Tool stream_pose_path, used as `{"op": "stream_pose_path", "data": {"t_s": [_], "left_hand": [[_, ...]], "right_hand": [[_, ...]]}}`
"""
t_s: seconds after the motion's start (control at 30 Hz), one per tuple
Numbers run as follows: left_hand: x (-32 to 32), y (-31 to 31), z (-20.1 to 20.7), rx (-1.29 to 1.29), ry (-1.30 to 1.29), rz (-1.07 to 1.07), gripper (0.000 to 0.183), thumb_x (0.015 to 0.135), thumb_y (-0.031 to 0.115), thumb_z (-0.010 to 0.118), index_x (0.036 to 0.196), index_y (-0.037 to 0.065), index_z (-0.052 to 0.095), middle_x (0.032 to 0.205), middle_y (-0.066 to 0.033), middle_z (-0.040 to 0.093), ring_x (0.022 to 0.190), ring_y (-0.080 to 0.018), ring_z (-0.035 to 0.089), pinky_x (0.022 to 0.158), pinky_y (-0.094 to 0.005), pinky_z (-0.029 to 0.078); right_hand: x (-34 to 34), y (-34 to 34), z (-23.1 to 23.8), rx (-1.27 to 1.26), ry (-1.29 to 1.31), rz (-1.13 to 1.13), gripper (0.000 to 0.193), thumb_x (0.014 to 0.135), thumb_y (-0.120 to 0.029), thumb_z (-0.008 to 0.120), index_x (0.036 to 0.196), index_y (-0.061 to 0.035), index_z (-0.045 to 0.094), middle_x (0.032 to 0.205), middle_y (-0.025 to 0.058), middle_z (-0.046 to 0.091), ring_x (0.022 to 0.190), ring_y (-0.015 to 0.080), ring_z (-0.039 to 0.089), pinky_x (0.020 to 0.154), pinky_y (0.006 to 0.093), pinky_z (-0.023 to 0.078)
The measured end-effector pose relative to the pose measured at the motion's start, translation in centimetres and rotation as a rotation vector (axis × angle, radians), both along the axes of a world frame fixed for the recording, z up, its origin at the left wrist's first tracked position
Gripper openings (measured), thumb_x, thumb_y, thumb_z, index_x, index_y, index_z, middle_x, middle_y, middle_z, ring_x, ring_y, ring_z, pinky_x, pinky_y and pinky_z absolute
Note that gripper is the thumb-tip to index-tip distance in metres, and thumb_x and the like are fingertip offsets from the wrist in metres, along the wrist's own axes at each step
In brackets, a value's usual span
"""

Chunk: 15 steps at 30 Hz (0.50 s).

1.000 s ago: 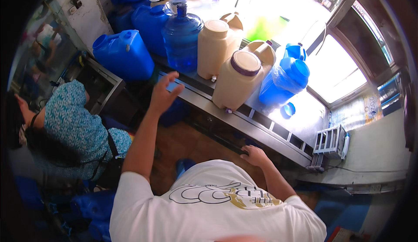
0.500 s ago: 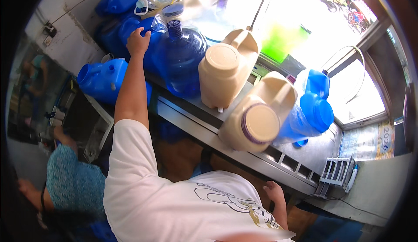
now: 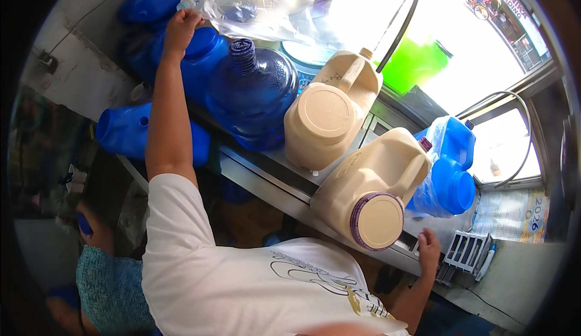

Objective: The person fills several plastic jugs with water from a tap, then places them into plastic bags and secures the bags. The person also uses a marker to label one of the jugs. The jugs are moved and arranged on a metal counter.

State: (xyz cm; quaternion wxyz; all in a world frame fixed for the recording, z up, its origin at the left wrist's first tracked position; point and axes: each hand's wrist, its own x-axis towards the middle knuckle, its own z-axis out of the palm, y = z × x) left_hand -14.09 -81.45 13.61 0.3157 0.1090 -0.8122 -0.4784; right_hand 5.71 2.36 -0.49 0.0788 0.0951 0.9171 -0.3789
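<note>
My left hand [image 3: 181, 29] reaches to the far left, its fingers pinched on the edge of a clear plastic bag [image 3: 260, 14]. The bag is stretched out to the right, over the back of the containers. Just below that hand is a blue jug [image 3: 203, 44] with a wide round lid. Beside it stands a round translucent blue water bottle [image 3: 251, 85] with a ribbed purple cap. My right hand [image 3: 428, 252] is at the counter's front edge with loosely bent fingers and nothing in it, close to a beige jug [image 3: 369, 185] with a purple-ringed lid.
Another beige jug [image 3: 324, 115] and a bag-wrapped blue jug [image 3: 452, 185] stand on the metal counter [image 3: 266, 185]. A blue container [image 3: 130, 135] lies at left. A grey slotted rack [image 3: 469, 248] is at the right end. A person in a teal garment [image 3: 112, 287] is at lower left.
My left hand has moved up from the blue jug and drawn the clear bag out. My right hand has risen rightward to the counter edge. The whole view has shifted slightly.
</note>
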Motion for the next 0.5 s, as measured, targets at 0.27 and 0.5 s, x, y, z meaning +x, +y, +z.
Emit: {"op": "stream_pose_path", "data": {"t_s": [0.27,0.5], "left_hand": [[14.1,12.0,16.8,0.196,0.247,-0.686,0.022,0.097,0.023,0.061,0.111,0.006,0.06,0.104,-0.0092,0.071,0.098,-0.0183,0.069,0.094,-0.0349,0.053],[29.1,27.0,23.3,-0.247,0.124,-0.699,0.028,0.093,0.027,0.067,0.11,0.007,0.062,0.105,-0.0079,0.069,0.098,-0.0164,0.067,0.091,-0.0326,0.052]], "right_hand": [[-6.1,-16.4,20.1,-0.243,0.646,0.662,0.028,0.084,-0.007,0.069,0.111,0.0,0.065,0.103,0.0129,0.069,0.096,0.0213,0.066,0.088,0.0335,0.05],[-5.1,-32.3,29.4,-0.33,1.45,0.925,0.073,0.081,-0.029,0.078,0.144,-0.0122,0.045,0.139,0.0192,0.052,0.124,0.0393,0.053,0.103,0.0495,0.044]]}}
